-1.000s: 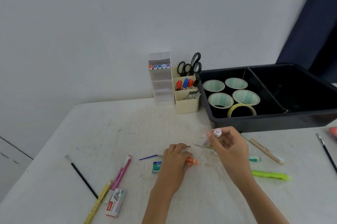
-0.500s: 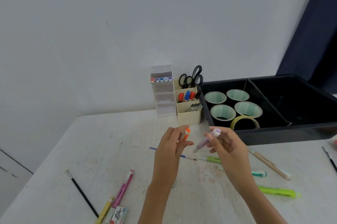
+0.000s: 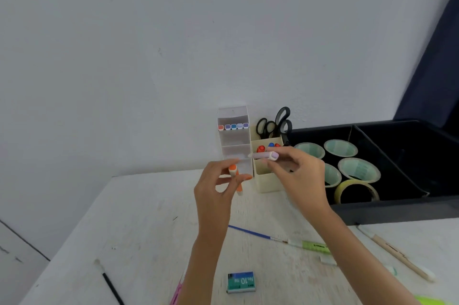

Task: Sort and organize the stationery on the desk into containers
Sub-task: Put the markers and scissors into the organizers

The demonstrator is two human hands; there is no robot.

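Note:
My right hand [image 3: 299,175] pinches a lilac marker [image 3: 264,155] lying level, its tip pointing left at the front of the clear tiered marker holder [image 3: 234,141]. My left hand [image 3: 216,190] holds an orange-capped marker [image 3: 234,175] upright just in front of the holder's lowest tier. Several coloured markers stand in the holder's top tier. Beside it a cream pen cup [image 3: 267,173] holds scissors [image 3: 275,123] and red and blue markers.
A black divided bin [image 3: 397,208] at the right holds several tape rolls [image 3: 357,168]. On the desk lie a blue paintbrush [image 3: 250,231], a green highlighter [image 3: 314,246], a staples box [image 3: 241,282], a beige pen [image 3: 397,255], a black brush [image 3: 111,285] and a pink pen [image 3: 176,296].
Both hands rose from the desk and moved back toward the clear holder, carrying the orange and lilac markers. The camera view tilted upward.

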